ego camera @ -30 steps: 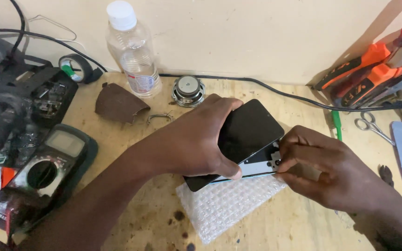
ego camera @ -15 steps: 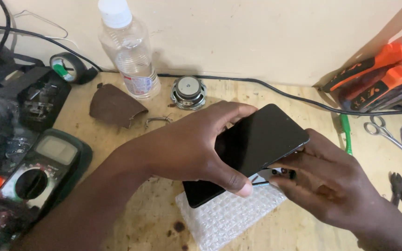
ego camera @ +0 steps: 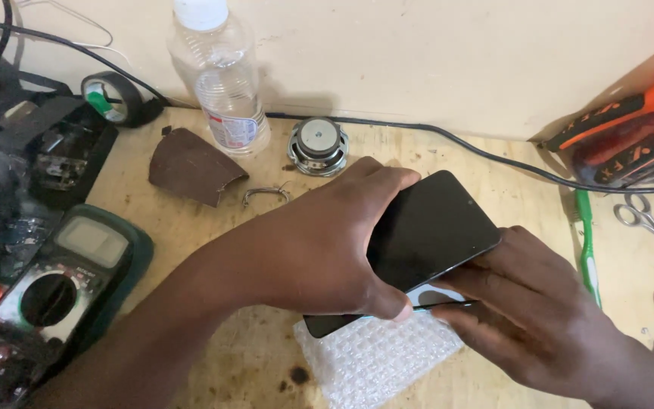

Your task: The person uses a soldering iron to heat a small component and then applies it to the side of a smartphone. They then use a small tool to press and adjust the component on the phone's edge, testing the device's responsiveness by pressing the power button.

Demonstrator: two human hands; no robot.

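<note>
Around the small round speaker (ego camera: 318,145): clear plastic bottle (ego camera: 221,79) just left, brown sandpaper scrap (ego camera: 193,166) further left, green multimeter (ego camera: 54,282) lower left, scissors (ego camera: 647,220) and green toothbrush (ego camera: 586,238) far right

Left hand (ego camera: 319,250) hides the phone's (ego camera: 429,231) left half.

a scuffed plywood workbench (ego camera: 191,250) carries a multimeter (ego camera: 54,280) at nine o'clock, a clear plastic bottle (ego camera: 221,83) and small round speaker (ego camera: 318,145) at twelve, a green toothbrush (ego camera: 586,242) and scissors (ego camera: 645,221) at three, bubble wrap (ego camera: 372,360) at six.
</note>
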